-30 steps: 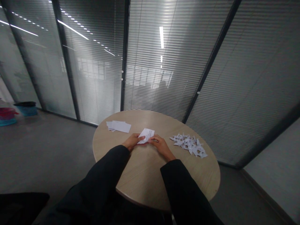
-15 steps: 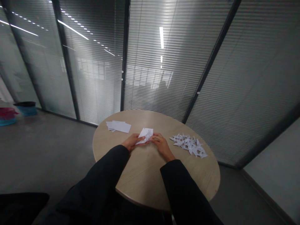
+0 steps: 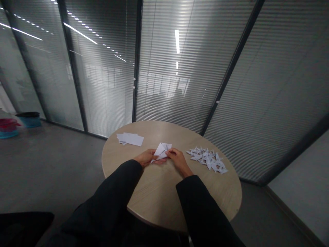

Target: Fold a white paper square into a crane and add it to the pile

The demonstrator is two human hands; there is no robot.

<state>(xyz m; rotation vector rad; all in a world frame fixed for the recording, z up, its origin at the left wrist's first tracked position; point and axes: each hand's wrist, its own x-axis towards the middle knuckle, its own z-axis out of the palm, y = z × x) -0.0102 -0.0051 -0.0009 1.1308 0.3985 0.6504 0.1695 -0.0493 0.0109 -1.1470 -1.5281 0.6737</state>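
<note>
A small white printed paper slip (image 3: 162,150) lies at the middle of the round wooden table (image 3: 164,195), partly folded into a pointed shape. My left hand (image 3: 147,157) pinches its lower left edge with the fingers closed on it. My right hand (image 3: 177,158) grips its right side, fingers curled on the fold. Both sleeves are black.
A short stack of flat white slips (image 3: 130,138) lies at the table's far left. A heap of several folded paper pieces (image 3: 207,159) sits to the right of my hands. Glass walls with blinds stand behind the table; coloured tubs (image 3: 15,122) rest on the floor far left.
The slip went from a flat rectangle to a pointed, folded shape, its right corner turned over by my right hand. Both hands stayed at the same spot.
</note>
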